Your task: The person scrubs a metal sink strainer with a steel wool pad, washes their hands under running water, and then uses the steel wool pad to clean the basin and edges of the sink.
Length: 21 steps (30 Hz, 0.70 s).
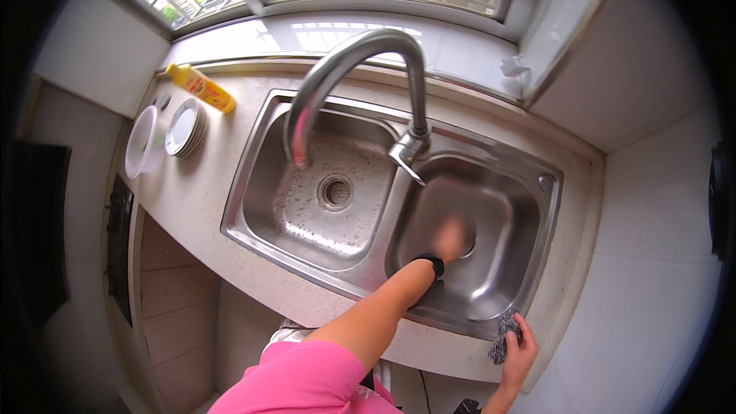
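My left hand (451, 237), with a black band at its wrist, reaches down into the right basin (500, 253) of a stainless steel double sink. The hand is blurred, and its fingers and anything in them cannot be made out. My right hand (520, 351) grips a grey mesh scouring pad (505, 336) at the sink's front right corner, with fingers on the pad's right side. Water drops dot the left basin (322, 241) around its drain strainer (336, 192). A curved chrome faucet (368, 46) arches over the left basin, its lever (411, 169) pointing towards the right one.
On the counter (230, 253), left of the sink, are a stack of small plates (185, 127), a translucent plastic bowl (142, 144) and a yellow detergent bottle (202, 88). A window sill (276, 34) runs behind the sink, and a tiled wall (644, 276) stands at the right.
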Tool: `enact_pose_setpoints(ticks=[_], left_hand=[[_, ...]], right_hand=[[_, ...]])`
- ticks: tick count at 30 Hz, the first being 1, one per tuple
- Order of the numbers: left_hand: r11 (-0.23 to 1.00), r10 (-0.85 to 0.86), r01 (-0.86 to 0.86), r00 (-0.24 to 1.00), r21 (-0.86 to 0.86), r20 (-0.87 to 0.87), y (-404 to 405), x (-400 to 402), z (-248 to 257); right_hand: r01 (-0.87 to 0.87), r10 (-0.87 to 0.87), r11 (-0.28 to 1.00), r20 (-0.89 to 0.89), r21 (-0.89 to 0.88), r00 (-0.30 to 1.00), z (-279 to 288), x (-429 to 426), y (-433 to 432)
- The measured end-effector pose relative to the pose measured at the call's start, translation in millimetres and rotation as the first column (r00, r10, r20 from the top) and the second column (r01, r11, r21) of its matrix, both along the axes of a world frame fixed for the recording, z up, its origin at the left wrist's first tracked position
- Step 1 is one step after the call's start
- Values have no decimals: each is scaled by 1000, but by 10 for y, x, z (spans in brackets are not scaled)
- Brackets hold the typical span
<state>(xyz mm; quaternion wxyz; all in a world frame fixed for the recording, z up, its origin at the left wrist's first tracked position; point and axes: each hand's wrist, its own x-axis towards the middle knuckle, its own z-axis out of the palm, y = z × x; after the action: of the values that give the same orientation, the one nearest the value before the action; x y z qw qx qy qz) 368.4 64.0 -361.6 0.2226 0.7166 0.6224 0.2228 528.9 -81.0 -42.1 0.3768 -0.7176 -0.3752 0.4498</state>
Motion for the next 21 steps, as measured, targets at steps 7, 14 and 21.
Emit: enact_pose_setpoints(ticks=[7, 14, 21], left_hand=[[953, 46, -27, 997, -300, 57, 104, 72, 247], [957, -204, 250, 940, -148, 274, 114, -309, 699], [574, 756, 125, 299, -810, 582, -86, -1734, 2522]], right_hand=[[23, -24, 1000, -69, -8, 997, 51, -77, -79], [-147, 147, 989, -22, 35, 989, 127, -426, 229], [-500, 415, 851, 378, 161, 828, 97, -1318, 1233]])
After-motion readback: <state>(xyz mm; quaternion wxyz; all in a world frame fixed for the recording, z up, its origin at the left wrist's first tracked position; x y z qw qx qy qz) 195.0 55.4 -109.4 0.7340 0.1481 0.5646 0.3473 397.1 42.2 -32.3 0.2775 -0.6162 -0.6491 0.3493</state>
